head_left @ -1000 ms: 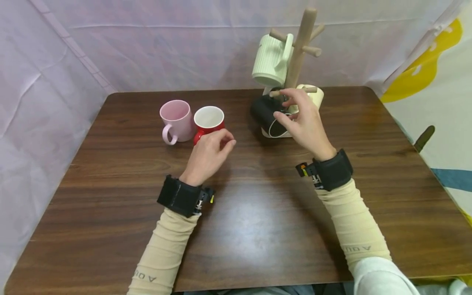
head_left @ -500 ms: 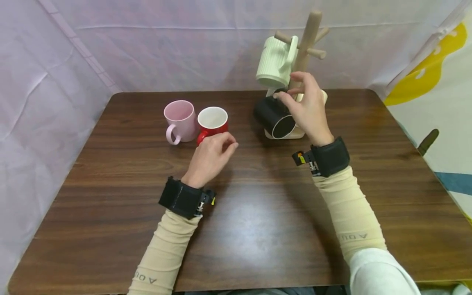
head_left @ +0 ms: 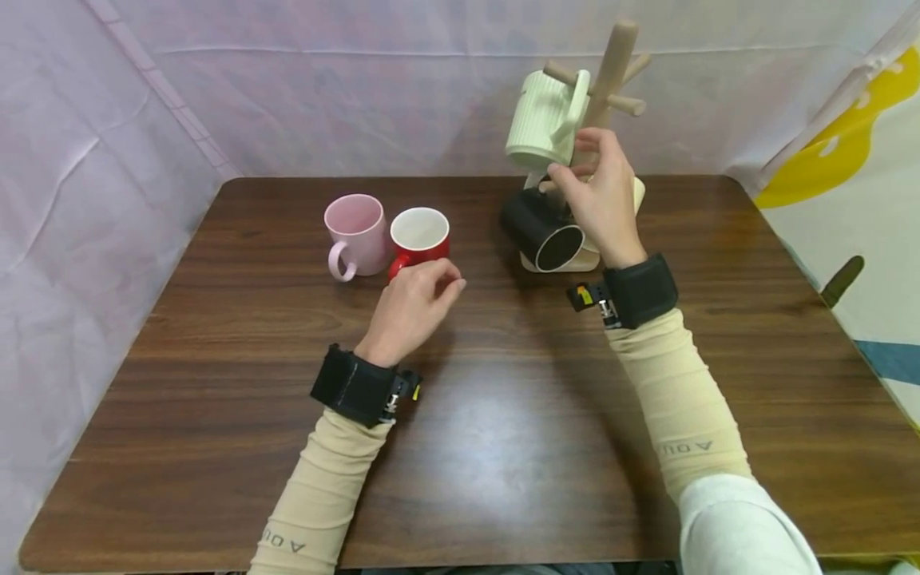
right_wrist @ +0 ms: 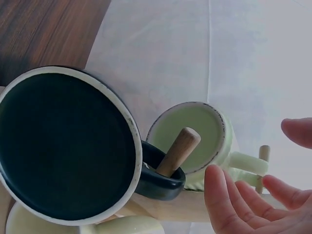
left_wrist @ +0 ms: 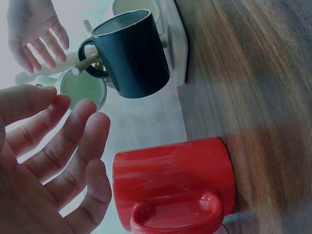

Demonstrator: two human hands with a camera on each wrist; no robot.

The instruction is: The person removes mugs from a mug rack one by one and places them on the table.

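Observation:
My right hand (head_left: 602,196) is raised in front of the wooden mug tree (head_left: 616,52), its thumb and fingers apart with nothing between them. Just behind the fingertips, a pale green ribbed mug (head_left: 539,120) hangs by its handle from an upper peg. Below the hand, a black mug (head_left: 533,226) hangs on a lower peg; the right wrist view shows that peg (right_wrist: 179,151) through its handle. My left hand (head_left: 410,311) holds nothing, fingers loosely bent. It hovers at the near side of a red mug (left_wrist: 170,178) with a white inside, partly hiding it in the head view.
A pink mug (head_left: 357,235) stands upright on the wooden table (head_left: 237,359), left of the red one. A cream mug (head_left: 638,194) shows behind my right hand, mostly hidden. An upper peg (head_left: 627,105) sticks out bare. Pale cloth (head_left: 345,96) hangs behind the table.
My right hand has drawn up off the black mug's handle and peg toward the green mug. The black mug stays hanging. My left hand has hardly moved; the head view shifted slightly.

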